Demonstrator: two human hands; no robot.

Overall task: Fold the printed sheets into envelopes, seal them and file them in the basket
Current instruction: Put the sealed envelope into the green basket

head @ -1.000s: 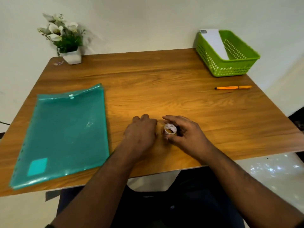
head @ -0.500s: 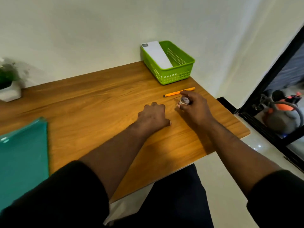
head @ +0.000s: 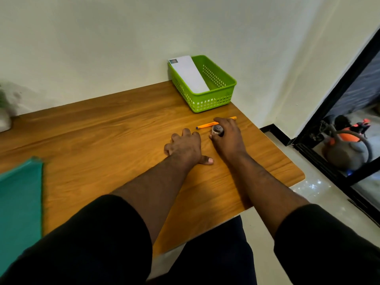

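Note:
A green plastic basket (head: 224, 98) stands at the table's far right corner with a white envelope (head: 190, 74) leaning inside it. My right hand (head: 226, 138) grips a small roll of tape (head: 217, 130) on the wood, just in front of an orange pen (head: 206, 125). My left hand (head: 186, 148) rests on the table beside it, fingers loosely curled and holding nothing. A teal plastic folder (head: 19, 194) lies at the left edge of the view.
The wooden table (head: 113, 140) ends close to the right of my hands. A white plant pot (head: 4, 122) sits blurred at the far left. Beyond the table's right edge are a tiled floor and a dark door frame (head: 337, 112).
Both hands have slid from the table's front middle to its right side near the pen, the right one carrying the tape roll. My view has swung right, leaving the folder at the edge.

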